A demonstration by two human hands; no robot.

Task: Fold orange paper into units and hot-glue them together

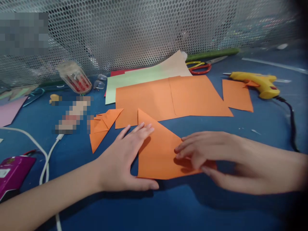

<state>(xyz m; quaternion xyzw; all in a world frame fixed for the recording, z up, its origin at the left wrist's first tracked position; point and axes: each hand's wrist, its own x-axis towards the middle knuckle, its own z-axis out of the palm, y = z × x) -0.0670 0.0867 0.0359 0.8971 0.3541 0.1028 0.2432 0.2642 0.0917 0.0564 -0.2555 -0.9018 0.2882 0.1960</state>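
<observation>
A folded piece of orange paper [158,150] with a slanting upper edge lies on the blue tabletop between my hands. My left hand [124,158] is open at its left side, fingertips resting on the paper and thumb stretched along the lower edge. At the right corner, the curled fingers and thumb of my right hand [214,157] close around the paper; part of that corner is hidden. Left of the sheet is a pleated orange paper triangle [106,125]. Larger orange sheets [149,99] lie just behind the folded piece.
A yellow glue gun [257,83] rests by a small orange sheet [237,96], its black cord running down at right. Scissors [202,66], pale green paper [144,77] and a clear jar [74,77] stand near a perforated metal screen. A white cable [47,160] crosses the left side.
</observation>
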